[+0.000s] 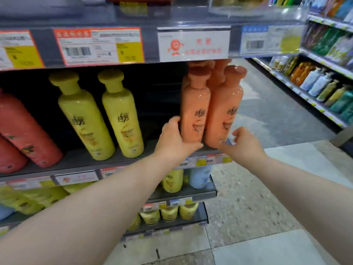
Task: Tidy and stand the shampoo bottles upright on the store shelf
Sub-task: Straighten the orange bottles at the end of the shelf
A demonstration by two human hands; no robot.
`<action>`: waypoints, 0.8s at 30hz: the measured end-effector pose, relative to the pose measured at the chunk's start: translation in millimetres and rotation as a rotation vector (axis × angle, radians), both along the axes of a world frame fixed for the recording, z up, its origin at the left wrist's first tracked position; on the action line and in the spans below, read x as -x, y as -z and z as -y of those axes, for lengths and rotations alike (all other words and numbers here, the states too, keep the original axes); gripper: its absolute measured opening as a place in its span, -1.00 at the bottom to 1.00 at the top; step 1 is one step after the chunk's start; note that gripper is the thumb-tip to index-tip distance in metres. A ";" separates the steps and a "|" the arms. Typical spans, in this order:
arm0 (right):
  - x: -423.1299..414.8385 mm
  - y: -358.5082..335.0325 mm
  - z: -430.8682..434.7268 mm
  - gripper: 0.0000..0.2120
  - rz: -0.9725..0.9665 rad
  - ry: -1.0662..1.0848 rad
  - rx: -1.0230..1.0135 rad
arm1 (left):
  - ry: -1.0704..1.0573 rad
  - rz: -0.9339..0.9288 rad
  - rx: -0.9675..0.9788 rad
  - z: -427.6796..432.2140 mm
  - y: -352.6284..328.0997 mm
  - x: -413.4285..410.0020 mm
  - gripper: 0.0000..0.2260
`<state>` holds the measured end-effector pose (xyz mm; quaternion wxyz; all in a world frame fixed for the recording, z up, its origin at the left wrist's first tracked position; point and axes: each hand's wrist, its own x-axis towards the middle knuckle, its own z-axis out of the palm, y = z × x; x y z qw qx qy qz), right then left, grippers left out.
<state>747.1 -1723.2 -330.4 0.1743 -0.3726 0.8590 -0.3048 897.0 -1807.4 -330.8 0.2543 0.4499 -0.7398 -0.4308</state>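
Left hand [176, 139] grips an upright orange bottle [194, 106] at its nine o'clock; right hand [243, 143], fingers loosely curled, hovers beside its neighbour bottle [223, 109] at five o'clock.

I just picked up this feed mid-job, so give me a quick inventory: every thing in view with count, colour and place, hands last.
Orange bottles: two in front, more behind, right end of middle shelf, upright.
Yellow bottles: two, middle shelf centre, standing.
Red bottles: two, partly cut off, middle shelf left.
Price tags: several, white, yellow and orange, on shelf edges.
Lower-shelf bottles: yellow and pale blue, count unclear.
Far shelving: mixed coloured packs, across the aisle, right.
Left hand: gripping the left front orange bottle low.
Right hand: at the right front orange bottle's base, grip unclear.
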 end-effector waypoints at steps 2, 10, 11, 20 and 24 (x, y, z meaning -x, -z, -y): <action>14.6 1.5 2.8 -0.37 0.002 0.012 0.011 | -0.050 -0.013 -0.017 6.8 -1.1 19.2 -0.22; 30.0 0.6 25.4 -0.52 0.200 -0.170 0.189 | -0.178 -0.024 -0.020 15.4 -0.8 37.7 -0.41; 31.9 2.5 27.6 -0.52 0.204 -0.173 0.190 | -0.179 -0.020 -0.005 15.7 -0.1 36.7 -0.43; 43.4 6.7 35.1 -0.53 0.187 -0.218 0.158 | -0.142 -0.030 0.035 19.5 3.3 28.6 -0.44; 46.8 8.5 37.0 -0.50 0.175 -0.238 0.141 | -0.120 -0.029 0.021 20.5 3.4 27.3 -0.45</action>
